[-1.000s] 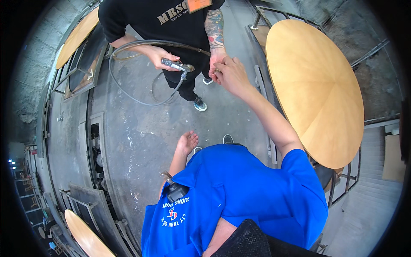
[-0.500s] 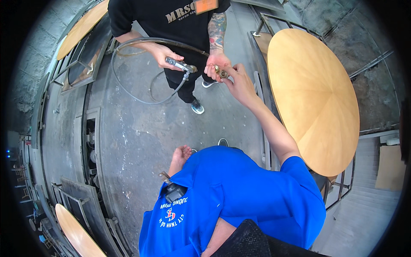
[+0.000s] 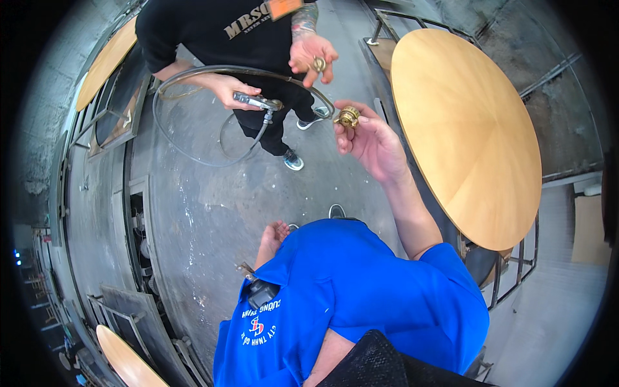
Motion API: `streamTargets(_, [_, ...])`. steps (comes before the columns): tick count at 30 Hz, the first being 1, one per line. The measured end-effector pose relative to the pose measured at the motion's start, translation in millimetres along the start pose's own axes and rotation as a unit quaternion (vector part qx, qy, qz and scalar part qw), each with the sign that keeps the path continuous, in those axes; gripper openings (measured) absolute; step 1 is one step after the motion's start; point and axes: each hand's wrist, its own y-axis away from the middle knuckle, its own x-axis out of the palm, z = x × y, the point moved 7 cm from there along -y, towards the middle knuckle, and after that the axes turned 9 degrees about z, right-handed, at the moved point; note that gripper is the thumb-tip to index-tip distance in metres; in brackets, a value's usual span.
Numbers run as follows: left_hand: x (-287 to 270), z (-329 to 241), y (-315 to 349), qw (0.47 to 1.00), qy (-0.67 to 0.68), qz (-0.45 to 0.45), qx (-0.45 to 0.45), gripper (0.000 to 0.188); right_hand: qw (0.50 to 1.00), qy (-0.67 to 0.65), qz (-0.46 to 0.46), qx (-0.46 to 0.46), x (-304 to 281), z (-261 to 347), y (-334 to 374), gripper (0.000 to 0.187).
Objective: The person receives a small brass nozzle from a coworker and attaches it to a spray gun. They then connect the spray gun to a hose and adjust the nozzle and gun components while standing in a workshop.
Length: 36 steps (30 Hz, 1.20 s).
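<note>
My right hand (image 3: 382, 147) is raised ahead of me, palm turned up. Its thumb and fingers grip a round brass fitting (image 3: 349, 117) with ridged sides. Low in front of my body, my left hand (image 3: 276, 232) hangs with loosely curled fingers and nothing seen in it; my shirt hides part of that arm. A person in black faces me. One of their hands holds a metal spray gun (image 3: 259, 101) with hoses attached. On the fingers of their other, open hand (image 3: 312, 53) lies a small brass piece (image 3: 319, 64), apart from my fitting.
A large oval wooden top (image 3: 467, 138) rests on a metal frame to the right. More wooden tops (image 3: 106, 64) stand at the left. The hose (image 3: 169, 132) loops beside the person in black. Grey concrete floor (image 3: 213, 193) lies between us.
My right hand has drawn back from the other person's hand and turned palm up with the brass fitting. Their hand has moved away and opened, showing the small brass piece.
</note>
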Motion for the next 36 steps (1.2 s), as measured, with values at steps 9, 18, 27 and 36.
streamTargets(9, [0,-8,-17,0.999,-0.020,0.020,-0.027,0.028,0.979,-0.194,0.064,-0.010,15,-1,13,0.050])
streamTargets(18, [2,-8,-9,0.999,-0.030,0.016,-0.014,0.033,0.960,-0.273,0.055,-0.012,17,-4,14,0.046])
streamTargets(27, [4,-10,-5,0.999,-0.045,0.008,-0.016,0.029,0.961,-0.273,0.044,0.000,20,-5,16,0.051])
streamTargets(36, [4,-9,-10,0.999,-0.046,0.014,-0.023,0.027,0.970,-0.237,-0.034,0.046,7,-16,19,0.049])
